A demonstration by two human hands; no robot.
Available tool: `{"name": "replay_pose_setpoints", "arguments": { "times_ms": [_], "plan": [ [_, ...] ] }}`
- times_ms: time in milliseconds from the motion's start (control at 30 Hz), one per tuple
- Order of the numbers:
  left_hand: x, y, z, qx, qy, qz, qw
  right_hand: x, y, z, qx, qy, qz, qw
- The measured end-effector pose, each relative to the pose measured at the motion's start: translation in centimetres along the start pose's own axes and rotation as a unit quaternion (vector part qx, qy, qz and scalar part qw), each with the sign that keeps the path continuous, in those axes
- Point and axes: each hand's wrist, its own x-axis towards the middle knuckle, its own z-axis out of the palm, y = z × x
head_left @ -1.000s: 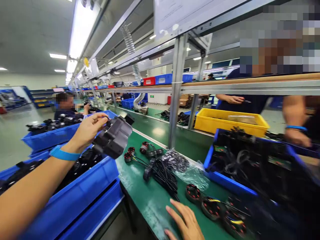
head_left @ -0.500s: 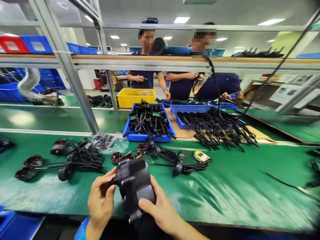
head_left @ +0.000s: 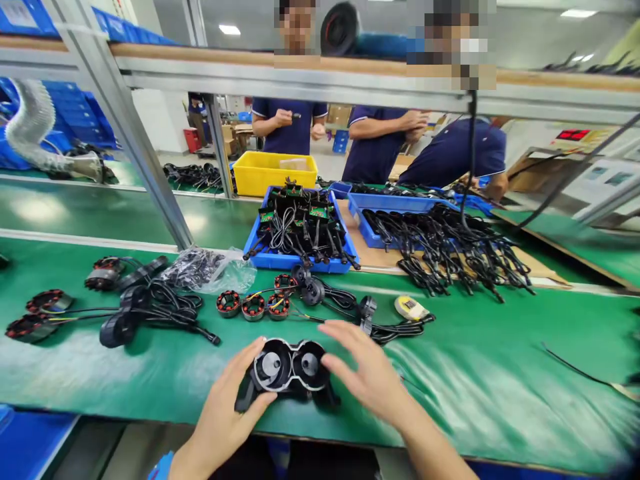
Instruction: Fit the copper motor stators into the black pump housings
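Note:
A black housing with two round cups side by side [head_left: 291, 383] rests on the green mat near its front edge, cup openings facing up. My left hand [head_left: 233, 393] grips its left side, with the thumb along the near edge and the fingers at the far rim. My right hand [head_left: 370, 370] has its fingers stretched apart at the right cup; the fingertips reach the rim, and whether they press on it I cannot tell. Just beyond lie several copper-wound stators [head_left: 253, 307], wired to black cable assemblies [head_left: 340, 297].
More stators [head_left: 49, 301] and black cables [head_left: 173, 303] lie left, by a clear plastic bag [head_left: 200, 269]. A blue tray of circuit boards and cables [head_left: 300, 265], a yellow bin [head_left: 273, 180] and a tape measure [head_left: 411, 308] stand beyond. Co-workers [head_left: 295, 127] are across the bench.
The housing has gone from being held up and tilted in both hands to lying on the mat, cups upward. My right hand has loosened and spread its fingers. The view has tipped downward.

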Motion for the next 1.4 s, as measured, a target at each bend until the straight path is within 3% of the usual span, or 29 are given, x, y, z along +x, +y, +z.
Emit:
{"name": "replay_pose_setpoints", "arguments": {
  "times_ms": [67,100,233,367,467,567,667,800,900,1000,1100,1200,1267,1333,1400],
  "plan": [
    [0.3,-0.1,-0.3,-0.012,-0.015,0.0,1.0,1.4,2.2,-1.8,-0.033,0.051,0.013,0.998],
    [0.2,-0.1,-0.5,-0.017,-0.023,0.0,1.0,2.4,3.2,-2.6,-0.06,0.044,0.023,0.997],
    [-0.5,-0.5,-0.8,-0.01,-0.04,0.021,0.999,8.4,6.7,-5.2,-0.193,-0.087,0.083,0.974],
    [-1.2,-1.1,-1.3,-0.027,-0.074,0.064,0.995,13.9,9.1,-4.9,-0.213,-0.181,0.094,0.956],
    [-0.4,-2.0,-2.3,-0.079,-0.083,0.046,0.992,15.6,9.6,-4.0,-0.229,-0.214,0.103,0.944],
    [2.9,-3.9,-3.3,-0.048,-0.052,0.01,0.997,15.1,8.5,-4.5,-0.261,-0.182,0.11,0.942],
    [8.0,-6.4,-3.0,0.085,-0.036,0.027,0.995,13.2,6.4,-6.4,-0.257,-0.095,0.076,0.959],
    [13.5,-8.5,-1.1,0.164,-0.139,0.029,0.976,11.1,3.5,-8.1,-0.158,0.041,0.03,0.986],
    [15.1,-8.4,0.4,0.176,-0.18,-0.014,0.968,10.7,1.4,-8.4,-0.168,0.121,-0.046,0.977],
    [15.3,-7.4,1.2,0.205,-0.147,-0.058,0.966,10.7,-0.5,-8.9,-0.241,0.169,-0.171,0.94],
    [15.0,-6.5,1.4,0.228,-0.123,-0.09,0.962,10.7,-2.3,-9.7,-0.246,0.154,-0.189,0.938],
    [14.7,-6.1,1.5,0.226,-0.116,-0.097,0.962,10.6,-3.3,-10.4,-0.114,0.083,-0.064,0.988],
    [14.4,-6.1,1.6,0.22,-0.11,-0.099,0.964,10.6,-3.5,-10.8,0.02,0.021,0.023,0.999],
    [14.2,-6.1,1.6,0.216,-0.102,-0.108,0.965,10.6,-3.4,-11.0,0.154,-0.028,0.086,0.984],
    [14.0,-6.1,1.5,0.216,-0.093,-0.123,0.964,10.4,-3.4,-11.0,0.275,-0.062,0.144,0.949]
  ]
}}
